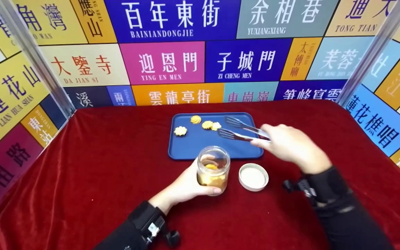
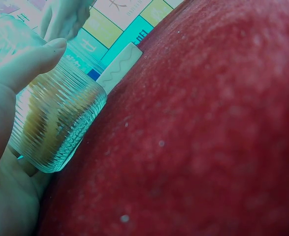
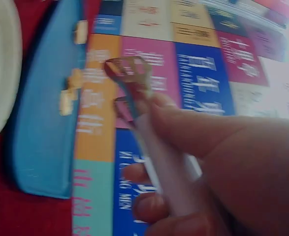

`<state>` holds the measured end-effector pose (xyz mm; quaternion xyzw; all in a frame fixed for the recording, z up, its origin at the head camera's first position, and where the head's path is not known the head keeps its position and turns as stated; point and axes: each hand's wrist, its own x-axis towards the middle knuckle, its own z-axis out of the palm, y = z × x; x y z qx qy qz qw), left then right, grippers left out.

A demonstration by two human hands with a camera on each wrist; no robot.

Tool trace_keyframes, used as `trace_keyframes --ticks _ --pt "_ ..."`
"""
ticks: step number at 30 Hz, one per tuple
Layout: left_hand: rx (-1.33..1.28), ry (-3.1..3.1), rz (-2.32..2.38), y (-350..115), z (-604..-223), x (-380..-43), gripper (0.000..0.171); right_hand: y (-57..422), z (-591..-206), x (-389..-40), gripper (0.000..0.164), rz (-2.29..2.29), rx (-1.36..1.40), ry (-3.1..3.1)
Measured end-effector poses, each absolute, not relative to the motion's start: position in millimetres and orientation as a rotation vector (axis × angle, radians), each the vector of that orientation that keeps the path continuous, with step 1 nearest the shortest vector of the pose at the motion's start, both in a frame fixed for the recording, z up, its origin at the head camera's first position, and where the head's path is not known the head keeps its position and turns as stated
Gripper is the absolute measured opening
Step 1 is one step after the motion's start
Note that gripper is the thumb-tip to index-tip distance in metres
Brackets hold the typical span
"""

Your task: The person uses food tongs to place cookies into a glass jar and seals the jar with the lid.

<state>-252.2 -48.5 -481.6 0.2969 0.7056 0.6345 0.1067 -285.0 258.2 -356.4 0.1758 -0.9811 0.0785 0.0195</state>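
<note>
My left hand [image 1: 189, 185] grips a ribbed clear glass jar [image 1: 214, 173] from its left side, with the thumb across the front. Yellow cookies [image 2: 48, 120] lie in the lower part of the jar, and its mouth has no lid on it. My right hand [image 1: 288, 144] holds metal tongs [image 1: 243, 130] above the right part of a blue tray [image 1: 193, 149]. The tongs' slotted ends stand apart, with nothing seen between them. Several swirled cookies lie on the tray, among them one at the left [image 1: 180, 131] and one at the back [image 1: 196, 119].
A round whitish lid [image 1: 253, 177] lies on the red cloth [image 1: 109, 166], right of the jar. Behind the table stands a wall of coloured signs [image 1: 172, 62]. Clear upright posts [image 1: 36, 59] rise at the back corners.
</note>
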Motion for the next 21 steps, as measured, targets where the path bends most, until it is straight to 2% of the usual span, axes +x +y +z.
trace_keyframes --ticks 6,13,21 --pt "0.881 2.084 1.869 -48.9 -480.9 -251.7 0.096 230.1 -380.3 -316.6 0.057 0.02 0.657 -2.861" --pt "0.885 2.075 1.874 -47.4 -481.2 -251.4 0.095 212.3 -399.4 -338.9 0.046 -0.115 0.786 -2.698" --pt "0.869 2.091 1.869 -47.8 -482.0 -252.2 0.092 202.7 -408.9 -358.5 0.05 -0.081 0.708 -2.8"
